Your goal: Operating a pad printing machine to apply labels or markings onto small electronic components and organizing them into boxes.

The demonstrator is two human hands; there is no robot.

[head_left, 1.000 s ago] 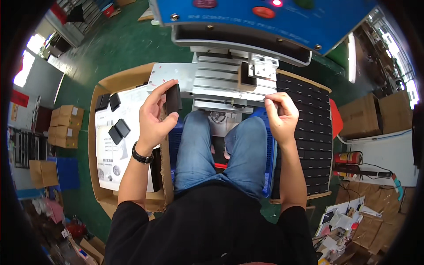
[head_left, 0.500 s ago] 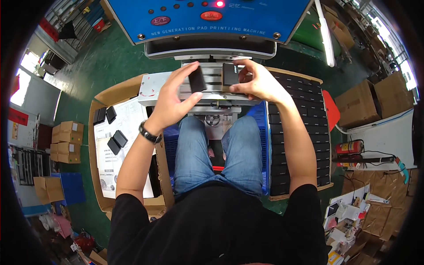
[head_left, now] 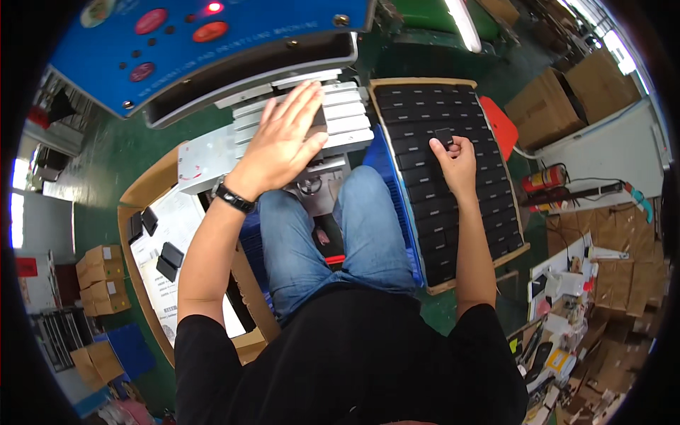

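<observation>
My left hand reaches over the silver slotted platform beneath the blue machine panel, its long fingers and thumb around a dark block that they mostly hide. My right hand pinches a black block over the shallow cardboard tray, which holds rows of similar black blocks. At the left, several loose black blocks lie on white paper in an open cardboard box.
My knees are below the platform, with a blue crate beside them. A red board stands behind the tray. Cardboard boxes, a fire extinguisher and a cluttered bench are at the right; stacked cartons at the left.
My right hand has carried a black block from the platform rightward onto the tray. My left hand has brought its block onto the platform. The view has turned.
</observation>
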